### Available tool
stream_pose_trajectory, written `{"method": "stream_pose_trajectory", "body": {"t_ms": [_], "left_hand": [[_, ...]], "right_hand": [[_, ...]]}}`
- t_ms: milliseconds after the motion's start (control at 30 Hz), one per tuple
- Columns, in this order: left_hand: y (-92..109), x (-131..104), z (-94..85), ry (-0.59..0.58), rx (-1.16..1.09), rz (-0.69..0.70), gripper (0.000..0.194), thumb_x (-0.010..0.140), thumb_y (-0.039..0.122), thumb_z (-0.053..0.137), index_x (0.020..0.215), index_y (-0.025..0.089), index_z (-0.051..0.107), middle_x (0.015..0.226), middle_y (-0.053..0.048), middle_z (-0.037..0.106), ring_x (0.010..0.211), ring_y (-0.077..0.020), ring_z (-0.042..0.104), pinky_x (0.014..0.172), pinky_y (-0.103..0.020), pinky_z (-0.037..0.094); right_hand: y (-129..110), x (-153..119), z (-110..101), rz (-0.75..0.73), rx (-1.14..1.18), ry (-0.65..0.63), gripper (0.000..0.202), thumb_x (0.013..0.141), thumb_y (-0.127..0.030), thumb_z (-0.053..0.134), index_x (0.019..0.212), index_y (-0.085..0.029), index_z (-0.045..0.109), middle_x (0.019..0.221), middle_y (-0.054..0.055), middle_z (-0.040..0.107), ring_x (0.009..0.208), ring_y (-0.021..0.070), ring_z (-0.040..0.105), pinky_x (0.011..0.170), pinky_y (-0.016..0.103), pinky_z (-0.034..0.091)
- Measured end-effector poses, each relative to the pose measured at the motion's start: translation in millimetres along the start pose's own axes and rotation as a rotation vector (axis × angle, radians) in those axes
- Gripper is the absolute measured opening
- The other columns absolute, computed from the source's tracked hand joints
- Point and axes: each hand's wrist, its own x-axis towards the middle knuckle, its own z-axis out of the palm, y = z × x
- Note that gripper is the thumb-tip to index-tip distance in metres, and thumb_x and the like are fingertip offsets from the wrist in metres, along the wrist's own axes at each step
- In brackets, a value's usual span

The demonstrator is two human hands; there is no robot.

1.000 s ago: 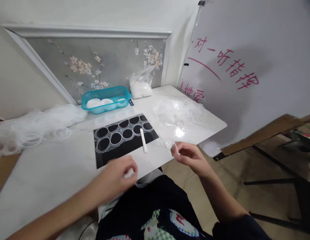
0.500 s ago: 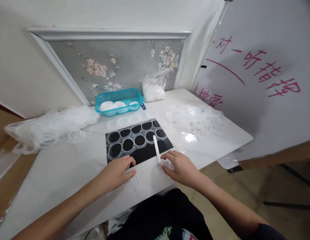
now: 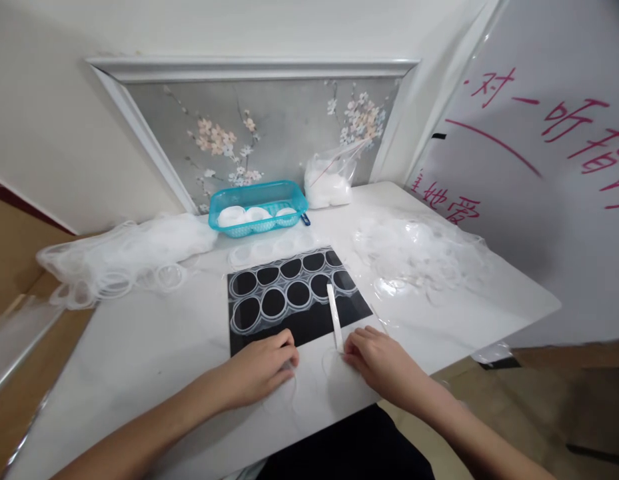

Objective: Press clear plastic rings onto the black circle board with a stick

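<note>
My left hand (image 3: 264, 367) is closed in a pinch at the front edge of a black sheet (image 3: 309, 321). A thin clear plastic ring (image 3: 293, 392) hangs from its fingertips, faint against the tabletop. To the right, my right hand (image 3: 382, 360) has its fingers pressed together beside the lower end of a narrow white strip (image 3: 334, 317). The strip lies partly on the sheet and partly on the table. Another faint clear loop (image 3: 324, 365) shows by the right fingertips; whether they grip it is hidden. Joined pale rings (image 3: 260, 309) in a translucent sheet cover the black sheet's upper part.
A blue plastic basket (image 3: 259, 191) with white round pieces stands at the back, beside a bag of white material (image 3: 329, 187). Clear plastic rings are heaped at left (image 3: 124, 257) and right (image 3: 419, 250). A whiteboard (image 3: 539, 233) borders the white table (image 3: 154, 340).
Both hands have gone from loosely curled, parted fingers to closed ones. The left now has the clear ring between its fingertips. The whole view has shifted, so the scene sits farther right.
</note>
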Motion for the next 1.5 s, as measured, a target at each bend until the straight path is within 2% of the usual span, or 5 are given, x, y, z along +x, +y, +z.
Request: {"method": "stream_pose_trajectory", "body": {"t_ms": [333, 800, 1067, 1200, 1500], "left_hand": [[13, 1, -16.8, 0.056, -0.093, 0.081, 0.016, 0.098, 0.023, 0.039, 0.092, 0.020, 0.054, 0.100, -0.004, 0.055, 0.084, -0.0166, 0.055, 0.077, -0.029, 0.044], [36, -11, -60.0, 0.654, -0.386, -0.068, 0.018, 0.093, 0.038, 0.050, 0.092, 0.021, 0.058, 0.077, 0.002, 0.059, 0.071, -0.0137, 0.054, 0.065, -0.025, 0.043], [22, -3, -32.7, 0.517, -0.270, 0.139, 0.014, 0.089, 0.019, 0.050, 0.089, 0.021, 0.064, 0.107, -0.005, 0.056, 0.101, -0.0187, 0.056, 0.089, -0.032, 0.047], [9, -13, -28.4, 0.759, -0.125, 0.116, 0.015, 0.097, 0.021, 0.046, 0.093, 0.021, 0.061, 0.110, -0.007, 0.057, 0.101, -0.0180, 0.057, 0.089, -0.032, 0.048], [-49, -43, -28.6, 1.010, 0.158, 0.124, 0.010, 0.090, 0.021, 0.051, 0.085, 0.023, 0.060, 0.083, -0.003, 0.069, 0.087, -0.0200, 0.066, 0.084, -0.036, 0.050]], "right_hand": [[4, 14, -30, -0.210, 0.762, 0.032, 0.021, 0.095, -0.038, 0.054, 0.085, -0.021, 0.056, 0.083, 0.002, 0.063, 0.078, 0.0156, 0.059, 0.072, 0.030, 0.045], [-45, 62, -45, -0.534, 1.364, -0.313, 0.070, 0.078, -0.025, 0.078, 0.136, -0.027, 0.037, 0.086, -0.004, 0.063, 0.080, 0.0115, 0.063, 0.073, 0.027, 0.050], [-49, 34, -50, -0.657, 0.836, -0.114, 0.066, 0.092, -0.027, 0.061, 0.148, -0.026, 0.026, 0.093, 0.001, 0.069, 0.093, 0.0177, 0.067, 0.087, 0.037, 0.051], [-12, 50, -54, -0.430, 0.236, 0.165, 0.048, 0.092, -0.029, 0.055, 0.137, -0.021, 0.044, 0.081, 0.003, 0.069, 0.076, 0.0201, 0.065, 0.070, 0.033, 0.046], [43, 81, -32, -0.256, -0.494, 0.030, 0.026, 0.087, -0.013, 0.039, 0.106, -0.020, 0.056, 0.056, 0.001, 0.053, 0.050, 0.0189, 0.050, 0.055, 0.029, 0.024]]}}
